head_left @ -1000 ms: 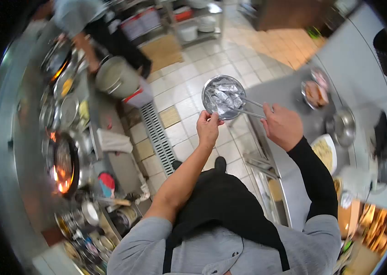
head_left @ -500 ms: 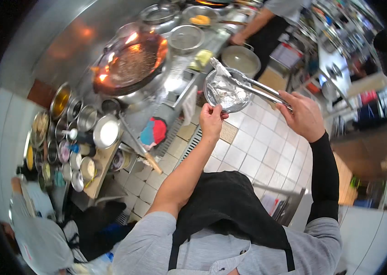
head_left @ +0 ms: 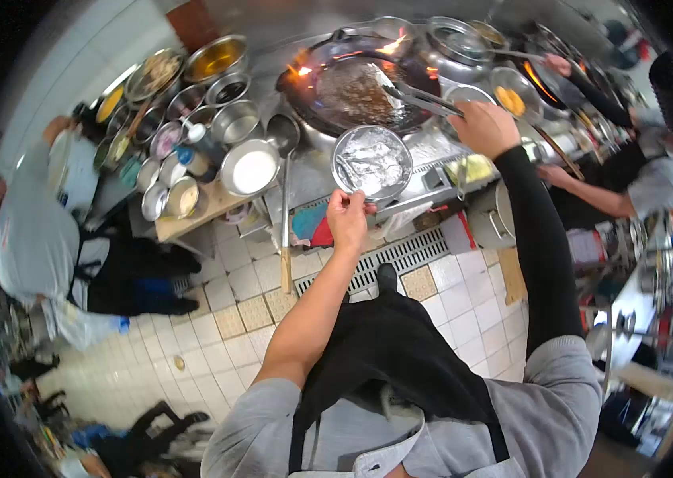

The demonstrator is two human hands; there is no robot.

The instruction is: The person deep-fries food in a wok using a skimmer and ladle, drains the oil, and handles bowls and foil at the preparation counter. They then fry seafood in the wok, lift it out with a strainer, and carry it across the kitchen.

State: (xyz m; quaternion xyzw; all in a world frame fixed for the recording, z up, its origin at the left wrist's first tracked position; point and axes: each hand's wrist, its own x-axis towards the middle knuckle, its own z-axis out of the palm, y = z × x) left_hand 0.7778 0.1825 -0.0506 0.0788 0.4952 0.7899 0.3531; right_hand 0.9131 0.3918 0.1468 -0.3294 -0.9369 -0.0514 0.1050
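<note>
My left hand [head_left: 348, 223] pinches the near rim of a metal bowl [head_left: 406, 179], which holds whitish, wet-looking coated pieces [head_left: 368, 159]. My right hand [head_left: 486, 127] is closed round metal tongs [head_left: 426, 101]. Their tips grip a long whitish coated piece [head_left: 384, 84] above the wok [head_left: 298, 94]; I cannot tell whether it touches the liquid. Bubbling brown liquid [head_left: 344, 88], likely oil, fills the wok, and flames lick its rim. The bowl is held just in front of the wok.
A wooden-handled ladle [head_left: 286, 199] hangs over the counter edge, beside a pan of white contents [head_left: 253, 167]. Several bowls of ingredients stand at left, including one with yellow liquid [head_left: 215, 60]. One person [head_left: 42, 215] stands at left, another [head_left: 655, 183] works at right.
I have turned toward the stove, bringing the bowl up to the wok. The tongs have moved from above the bowl to over the wok, carrying the whitish piece.
</note>
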